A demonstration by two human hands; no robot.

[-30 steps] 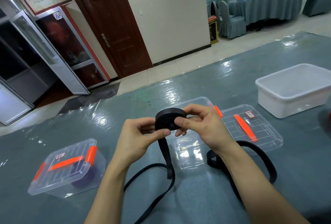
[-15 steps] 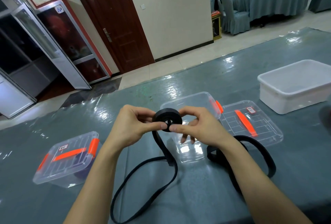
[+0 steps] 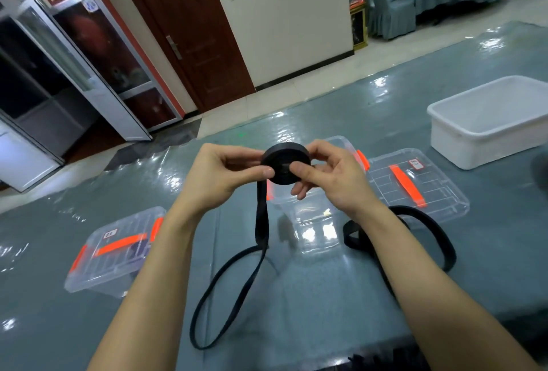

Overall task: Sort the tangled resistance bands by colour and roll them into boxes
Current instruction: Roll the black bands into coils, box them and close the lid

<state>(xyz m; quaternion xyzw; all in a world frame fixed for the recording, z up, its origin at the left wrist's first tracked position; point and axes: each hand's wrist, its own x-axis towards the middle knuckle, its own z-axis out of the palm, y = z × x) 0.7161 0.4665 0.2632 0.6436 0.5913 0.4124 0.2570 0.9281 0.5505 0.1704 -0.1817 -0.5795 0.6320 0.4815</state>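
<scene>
Both hands are pinching a black band (image 3: 285, 167) rolled into a coil: left hand (image 3: 221, 173) on its left edge, right hand (image 3: 329, 176) thumbing the face. Its loose tail is dangling below them onto the table (image 3: 326, 296), just over the open clear box (image 3: 311, 222).

Two black bands are counted: one half-rolled band (image 3: 286, 167) and one loose band (image 3: 353, 237). Two clear boxes are seen, a lidded box (image 3: 115, 255) and an open box (image 3: 311, 222). One loose lid (image 3: 439, 192), one white tub (image 3: 474, 139), a left hand (image 3: 219, 175) and a right hand (image 3: 335, 181) are counted.
</scene>
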